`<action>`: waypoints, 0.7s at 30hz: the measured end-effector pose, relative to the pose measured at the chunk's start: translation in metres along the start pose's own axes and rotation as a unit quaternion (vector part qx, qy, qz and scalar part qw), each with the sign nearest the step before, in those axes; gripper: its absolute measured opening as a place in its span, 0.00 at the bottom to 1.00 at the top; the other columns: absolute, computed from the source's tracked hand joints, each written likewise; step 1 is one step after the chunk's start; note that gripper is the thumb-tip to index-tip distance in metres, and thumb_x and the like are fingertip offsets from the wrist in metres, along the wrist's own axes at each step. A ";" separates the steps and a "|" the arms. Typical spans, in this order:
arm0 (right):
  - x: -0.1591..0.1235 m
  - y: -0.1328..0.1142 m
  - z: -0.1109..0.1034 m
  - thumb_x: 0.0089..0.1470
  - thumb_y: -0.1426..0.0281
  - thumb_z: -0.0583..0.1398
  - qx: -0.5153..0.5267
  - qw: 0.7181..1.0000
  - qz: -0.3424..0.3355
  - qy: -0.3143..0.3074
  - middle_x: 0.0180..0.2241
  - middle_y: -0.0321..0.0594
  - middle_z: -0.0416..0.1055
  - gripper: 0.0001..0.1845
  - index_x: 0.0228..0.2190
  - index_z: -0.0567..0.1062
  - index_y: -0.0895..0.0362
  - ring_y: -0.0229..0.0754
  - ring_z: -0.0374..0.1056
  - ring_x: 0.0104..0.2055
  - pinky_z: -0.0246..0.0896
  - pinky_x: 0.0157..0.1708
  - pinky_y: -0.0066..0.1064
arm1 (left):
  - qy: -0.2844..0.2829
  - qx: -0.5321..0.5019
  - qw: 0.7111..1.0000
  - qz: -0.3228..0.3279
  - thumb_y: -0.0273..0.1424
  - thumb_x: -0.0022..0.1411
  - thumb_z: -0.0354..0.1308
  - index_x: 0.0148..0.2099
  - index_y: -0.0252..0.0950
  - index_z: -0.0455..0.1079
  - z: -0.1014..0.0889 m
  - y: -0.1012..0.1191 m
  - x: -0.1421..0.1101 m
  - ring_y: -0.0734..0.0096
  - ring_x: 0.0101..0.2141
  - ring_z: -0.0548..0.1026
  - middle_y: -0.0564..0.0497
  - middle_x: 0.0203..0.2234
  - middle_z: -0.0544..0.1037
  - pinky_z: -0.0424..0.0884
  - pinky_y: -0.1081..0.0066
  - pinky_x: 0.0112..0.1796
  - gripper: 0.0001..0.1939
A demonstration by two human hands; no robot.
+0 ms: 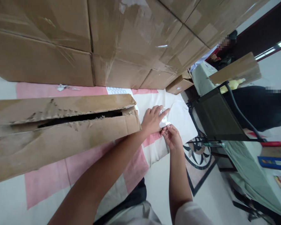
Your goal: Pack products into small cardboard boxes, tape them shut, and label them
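My left hand (pixel 153 119) lies flat at the edge of the cloth-covered table, its fingers stretched and spread. Beside its fingertips is a small glossy white piece (pixel 164 121), crumpled and shiny; whether it is plastic or paper I cannot tell. The fingers of my right hand (pixel 172 136) are pinched together at the near edge of that piece. Just beyond both hands a white sheet (pixel 181 120) spreads over the table end. Left of my hands lies a long brown cardboard box (pixel 103 129) with a torn, gaping seam along its upper side.
Large taped cartons (pixel 131 40) form a wall behind the table. A smaller carton (pixel 179 84) stands at their right end. A scrap of clear plastic (pixel 65 87) lies on the pink-and-white cloth (pixel 44 190). Rightward are a black-framed chair (pixel 221 115), a seated person, and a green-covered table (pixel 248 165).
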State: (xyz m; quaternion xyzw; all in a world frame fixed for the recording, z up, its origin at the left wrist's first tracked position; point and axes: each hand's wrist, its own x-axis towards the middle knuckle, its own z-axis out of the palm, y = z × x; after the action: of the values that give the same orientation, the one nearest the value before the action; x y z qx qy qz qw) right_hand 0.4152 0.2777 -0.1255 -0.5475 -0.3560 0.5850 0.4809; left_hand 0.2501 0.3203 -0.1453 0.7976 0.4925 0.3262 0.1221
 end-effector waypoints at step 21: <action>0.001 0.002 0.002 0.48 0.64 0.72 0.029 0.999 -0.023 -0.019 0.24 0.36 0.76 0.20 0.21 0.67 0.55 0.35 0.72 0.23 0.72 0.26 0.25 | 0.011 -0.002 1.000 0.000 0.46 0.57 0.64 0.73 0.42 0.53 0.003 -0.001 -0.001 0.47 0.63 0.60 0.40 0.68 0.62 0.62 0.55 0.53 0.46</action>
State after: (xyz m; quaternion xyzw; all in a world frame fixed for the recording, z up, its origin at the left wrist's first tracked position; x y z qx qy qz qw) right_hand 0.4135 0.2781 -0.1269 -0.5139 -0.3600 0.5941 0.5035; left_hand 0.2513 0.3205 -0.1478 0.7939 0.4931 0.3357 0.1182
